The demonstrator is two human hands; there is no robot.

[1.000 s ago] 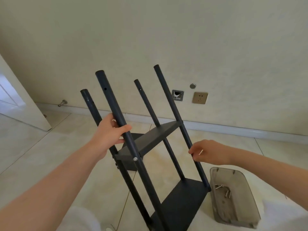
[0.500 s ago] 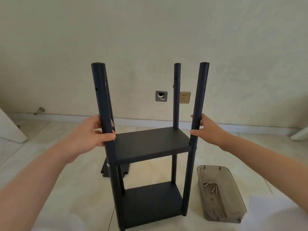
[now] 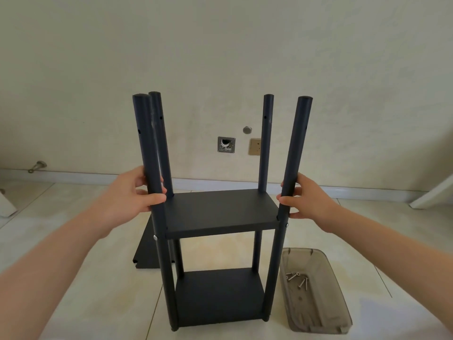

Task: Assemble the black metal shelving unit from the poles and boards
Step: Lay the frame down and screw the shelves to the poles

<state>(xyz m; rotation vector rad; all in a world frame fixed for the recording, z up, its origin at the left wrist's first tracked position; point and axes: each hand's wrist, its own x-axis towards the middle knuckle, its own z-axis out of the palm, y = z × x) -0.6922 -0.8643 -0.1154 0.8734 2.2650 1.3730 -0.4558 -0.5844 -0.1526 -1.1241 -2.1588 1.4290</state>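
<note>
Our left hand (image 3: 130, 192) curls round the near left pole (image 3: 149, 148) and our right hand (image 3: 309, 200) round the near right pole (image 3: 297, 143), both just above the upper board (image 3: 220, 209). We see the shelving unit (image 3: 218, 298) standing upright at centre frame. A spare board (image 3: 146, 251) lies behind it at lower left, and a tray (image 3: 339, 280) holding screws (image 3: 297, 279) sits at lower right.
</note>
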